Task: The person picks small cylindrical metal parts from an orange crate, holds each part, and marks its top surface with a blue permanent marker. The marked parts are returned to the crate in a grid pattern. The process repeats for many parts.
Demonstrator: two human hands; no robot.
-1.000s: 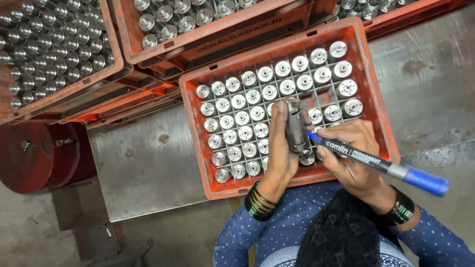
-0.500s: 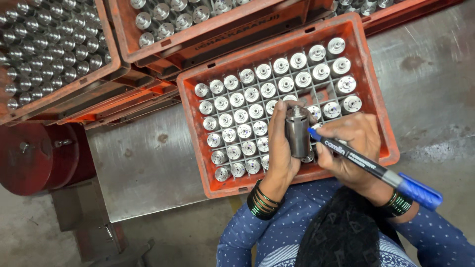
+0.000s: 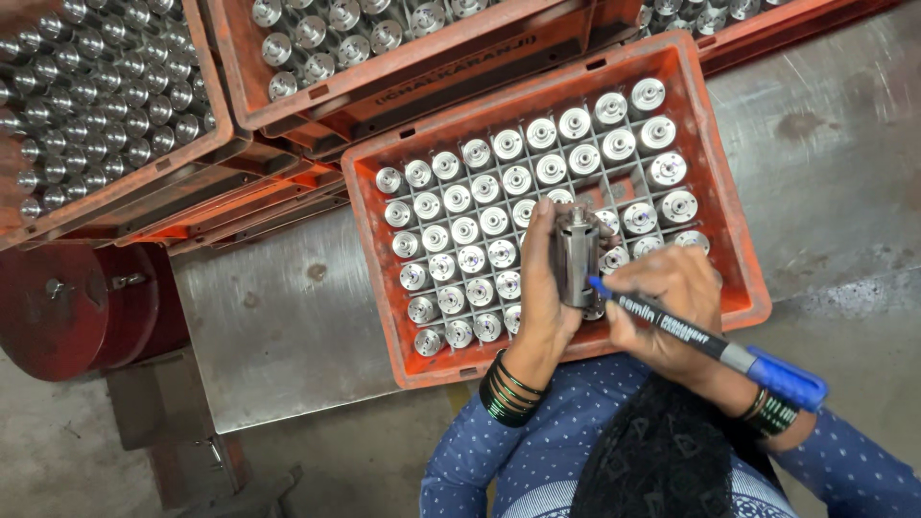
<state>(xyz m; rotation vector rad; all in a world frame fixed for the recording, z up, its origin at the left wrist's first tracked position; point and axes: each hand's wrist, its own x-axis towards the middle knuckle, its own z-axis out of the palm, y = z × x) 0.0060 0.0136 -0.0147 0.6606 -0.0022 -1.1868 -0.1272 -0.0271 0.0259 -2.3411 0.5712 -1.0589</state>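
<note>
Our left hand (image 3: 542,288) grips a metal part (image 3: 576,254) above the crate (image 3: 710,182); our right hand (image 3: 667,307) clamps a marker (image 3: 705,341), tip touching the part.

An orange plastic crate (image 3: 739,259), rectangular with a grey divider grid inside, sits at the table's (image 3: 288,326) near edge. Behind it, toward the far edge, stand more orange crates (image 3: 403,86), one with raised lettering on its side wall. No labels, signs or screens show.
</note>
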